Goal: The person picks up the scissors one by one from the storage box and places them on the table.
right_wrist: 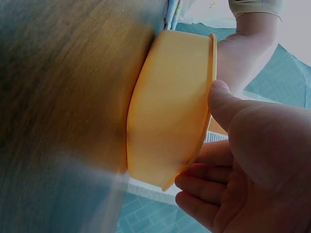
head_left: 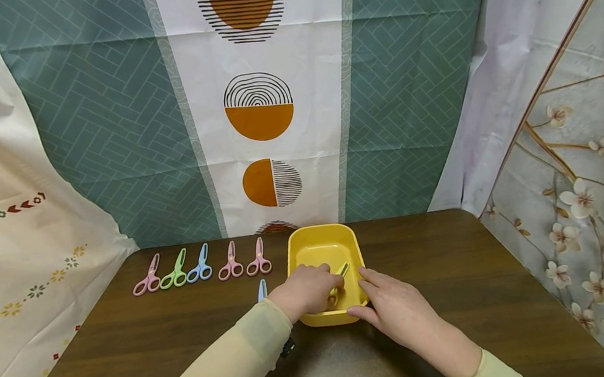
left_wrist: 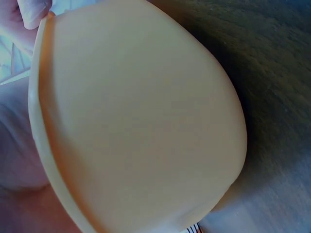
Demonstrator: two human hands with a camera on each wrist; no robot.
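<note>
A yellow plastic tray (head_left: 322, 233) stands on the dark wooden table. My left hand (head_left: 308, 287) reaches over its left wall and holds a pair of yellow scissors (head_left: 345, 268) inside. The blades point away to the upper right, and one handle loop shows below the fingers. At the tray's near right corner, my right hand (head_left: 397, 304) holds the rim, thumb on the near side and fingers along the right wall. The right wrist view shows that thumb (right_wrist: 221, 94) against the rim. In the left wrist view the tray's outer wall (left_wrist: 141, 116) hides the scissors.
Left of the tray, a row of scissors lies along the table's back: pink (head_left: 147, 277), green (head_left: 175, 272), blue (head_left: 199, 265) and two more pink (head_left: 230, 263). Another blue pair (head_left: 262, 290) is partly hidden by the left forearm. Patterned cloths (head_left: 106, 111) hang behind the table (head_left: 454, 271).
</note>
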